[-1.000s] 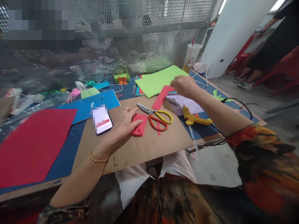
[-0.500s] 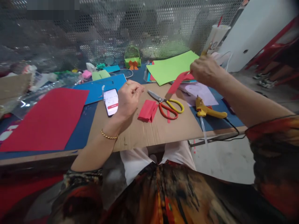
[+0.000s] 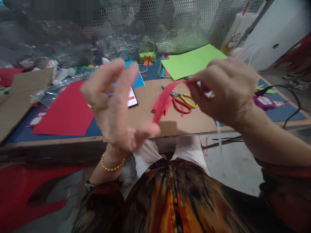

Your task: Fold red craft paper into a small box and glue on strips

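My right hand pinches one end of a red paper strip, which curves down to the left. My left hand, blurred, is raised with its fingers apart. Its thumb is close to the strip's lower end; whether they touch I cannot tell. Beneath the strip, a folded red paper piece lies on the cardboard sheet. Scissors with one red and one yellow handle rest beside it. A phone is partly hidden behind my left hand.
A big red sheet lies at the left near plastic wrap and cardboard. Behind are a small green paper basket and green sheets. A cup with a straw stands back right. A cable and a purple object are at the right.
My right hand has brought the red strip toward me and to the left, over the folded piece. My left hand has lifted and spread its fingers. The view has shifted, and the glue gun's yellow body is now hidden.
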A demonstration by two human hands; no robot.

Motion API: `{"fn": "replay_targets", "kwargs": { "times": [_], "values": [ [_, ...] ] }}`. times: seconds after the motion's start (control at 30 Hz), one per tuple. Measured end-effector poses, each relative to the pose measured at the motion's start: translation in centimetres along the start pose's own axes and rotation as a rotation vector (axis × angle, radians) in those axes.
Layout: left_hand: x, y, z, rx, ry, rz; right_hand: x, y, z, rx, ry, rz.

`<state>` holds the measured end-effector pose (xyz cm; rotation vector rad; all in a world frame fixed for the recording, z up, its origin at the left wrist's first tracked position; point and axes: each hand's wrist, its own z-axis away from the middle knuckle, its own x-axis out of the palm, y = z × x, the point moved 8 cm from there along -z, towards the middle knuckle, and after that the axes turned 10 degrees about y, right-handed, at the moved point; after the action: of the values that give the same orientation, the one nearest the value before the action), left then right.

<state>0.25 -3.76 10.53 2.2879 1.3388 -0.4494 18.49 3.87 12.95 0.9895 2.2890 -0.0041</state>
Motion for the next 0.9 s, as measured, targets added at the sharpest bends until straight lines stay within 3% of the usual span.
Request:
{"fn": "replay_targets", "kwargs": {
  "times": [0.03, 0.07, 0.17, 0.27, 0.47, 0.67, 0.8, 0.9],
  "values": [
    [-1.2, 1.5, 1.0, 0.093, 0.089, -0.029, 0.7, -1.4, 0.9, -0.063, -0.011, -0.035],
    [-1.1, 2.7, 2.1, 0.160, 0.063, -0.066, 1.7, -2.7, 2.1, -0.118, -0.057, -0.082],
    [1.9, 4.1, 5.9, 0.287, -0.122, -0.145, 4.6, -5.6, 6.2, -0.194, -0.186, -0.206],
    [4.5, 2.9, 8.5, 0.264, -0.184, -0.169, 5.8, -7.0, 8.7, -0.225, -0.202, -0.231],
    [6.5, 1.0, 9.9, 0.309, -0.244, -0.200, 6.4, -7.1, 10.6, -0.198, -0.348, -0.270],
    [7.4, 0.6, 9.3, 0.344, -0.273, -0.186, 6.6, -6.4, 10.9, -0.134, -0.377, -0.239],
    [7.2, 0.2, 9.3, 0.284, -0.278, -0.142, 6.3, -5.4, 11.7, 0.032, -0.386, -0.188],
    [6.2, -0.2, 9.7, 0.262, -0.247, -0.134, 4.6, -4.1, 12.8, 0.204, -0.335, -0.178]
  ]
}}
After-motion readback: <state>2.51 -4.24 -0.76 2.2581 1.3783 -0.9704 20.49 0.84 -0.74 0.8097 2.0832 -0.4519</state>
